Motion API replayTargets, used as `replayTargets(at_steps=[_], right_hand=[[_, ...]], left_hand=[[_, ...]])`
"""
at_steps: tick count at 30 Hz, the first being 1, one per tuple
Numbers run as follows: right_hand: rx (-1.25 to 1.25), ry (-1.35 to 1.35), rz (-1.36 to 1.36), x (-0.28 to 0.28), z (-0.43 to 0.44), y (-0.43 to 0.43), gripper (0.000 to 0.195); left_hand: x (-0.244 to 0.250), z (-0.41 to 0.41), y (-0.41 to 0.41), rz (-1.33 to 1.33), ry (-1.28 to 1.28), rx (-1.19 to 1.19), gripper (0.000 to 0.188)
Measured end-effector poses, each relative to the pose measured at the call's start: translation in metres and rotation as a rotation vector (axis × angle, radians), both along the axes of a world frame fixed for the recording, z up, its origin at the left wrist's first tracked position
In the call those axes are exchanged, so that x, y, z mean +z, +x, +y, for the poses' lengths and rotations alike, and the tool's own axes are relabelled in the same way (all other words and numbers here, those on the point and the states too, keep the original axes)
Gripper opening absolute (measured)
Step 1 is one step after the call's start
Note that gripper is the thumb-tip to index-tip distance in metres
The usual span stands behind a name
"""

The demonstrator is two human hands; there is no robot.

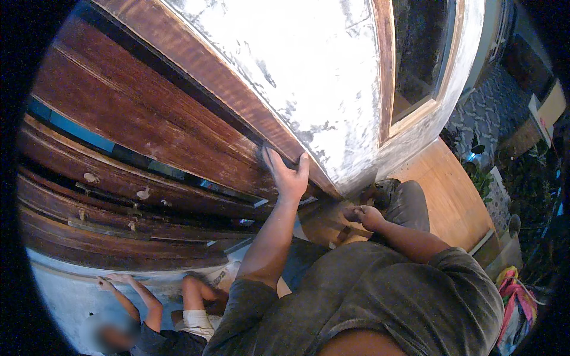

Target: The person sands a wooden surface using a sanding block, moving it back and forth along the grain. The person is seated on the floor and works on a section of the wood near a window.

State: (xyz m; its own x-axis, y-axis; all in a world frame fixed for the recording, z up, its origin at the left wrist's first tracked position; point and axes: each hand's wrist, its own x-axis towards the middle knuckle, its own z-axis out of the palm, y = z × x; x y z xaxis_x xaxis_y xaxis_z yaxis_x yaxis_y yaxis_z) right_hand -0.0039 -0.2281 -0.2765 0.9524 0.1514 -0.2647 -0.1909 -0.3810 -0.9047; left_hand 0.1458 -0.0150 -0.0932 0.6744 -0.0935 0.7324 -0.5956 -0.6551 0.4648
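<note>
My left hand (290,178) grips the edge of a dark brown wooden frame (262,115), its thumb on the frame's face and its fingers reaching into the dark gap beside it. The frame borders a wall (307,75) with patchy white and grey plaster. Beside the gap stands a dark brown wooden shutter panel (169,129) with worn finish. Low by the wall corner, my right hand (372,218) has its fingers closed on a small dark piece (352,214), too shadowed to name. That hand is near the frame's lower end, in front of my bent knee.
Beyond the shutters, another person (151,320) sits or crouches with both arms raised towards a sill. A window with a wooden frame (386,75) is set in the wall. Tan boarding (458,191) lies beside my knee. Plants (483,182) and colourful cloth (516,293) are at the right.
</note>
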Motion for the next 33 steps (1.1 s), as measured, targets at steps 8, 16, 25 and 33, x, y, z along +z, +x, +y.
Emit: replayTargets(at_steps=[8,16,25,33], right_hand=[[-0.002,-0.022,0.003,-0.002,-0.001,-0.001,0.033],[0.017,0.011,0.006,0.03,-0.006,-0.006,0.035],[0.114,0.0,0.031,0.019,0.0,-0.002,0.034],[-0.036,0.742,0.193,0.107,0.007,0.001,0.031]], left_hand=[[-0.003,-0.003,0.001,0.041,-0.031,0.02,0.101],[-0.004,-0.001,-0.002,0.146,0.012,0.034,0.109],[0.005,0.007,-0.009,0.196,0.042,0.107,0.104],[0.111,0.012,0.008,-0.081,-0.213,0.025,0.101]])
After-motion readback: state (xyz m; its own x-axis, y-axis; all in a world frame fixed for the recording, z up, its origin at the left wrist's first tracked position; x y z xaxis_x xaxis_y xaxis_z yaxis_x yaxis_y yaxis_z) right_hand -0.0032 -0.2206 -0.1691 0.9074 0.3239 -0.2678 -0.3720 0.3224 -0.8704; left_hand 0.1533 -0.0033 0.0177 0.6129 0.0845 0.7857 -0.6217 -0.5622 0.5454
